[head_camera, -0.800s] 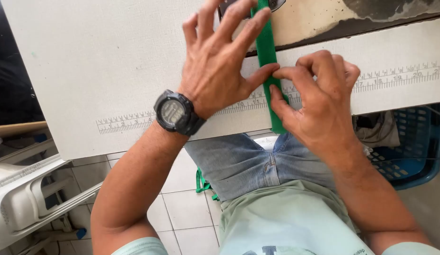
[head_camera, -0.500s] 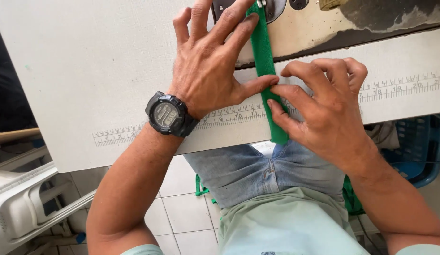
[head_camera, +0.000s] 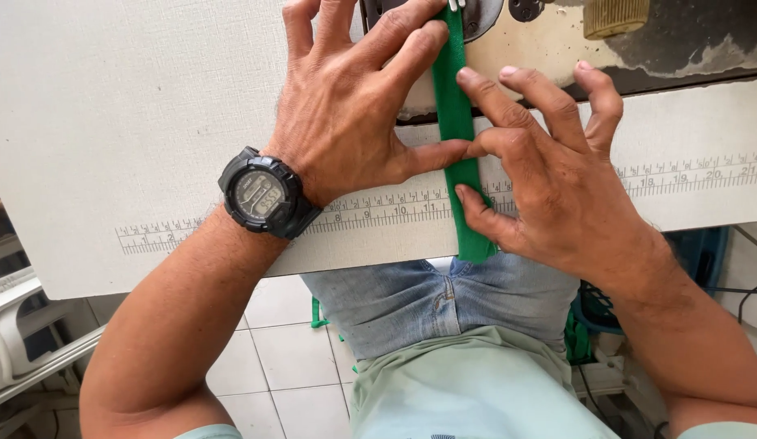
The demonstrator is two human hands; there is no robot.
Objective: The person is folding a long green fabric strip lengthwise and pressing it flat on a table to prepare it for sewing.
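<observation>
The head view shows our 2 hands flat on a narrow green fabric strip that runs away from us across the pale grey sewing table toward the metal plate of the sewing machine at the top edge. Our left hand, with a black digital wristwatch on its wrist, lies spread just left of the strip; its fingertips press the strip's left edge near the plate and its thumb reaches across to touch the fabric lower down. Our right hand bears on the strip from the right: the forefinger lies on it and the thumb pins its near end where it hangs over the table's front edge, above the printed ruler scale. Neither hand is closed around anything; both are open and press the fabric down.

To guide it well, we judge that we should keep both edges squeezed evenly so that the strip stays straight, press lightly enough for the fabric to slide, and hold our fingertips clear of the needle area. The needle itself lies out of sight.
</observation>
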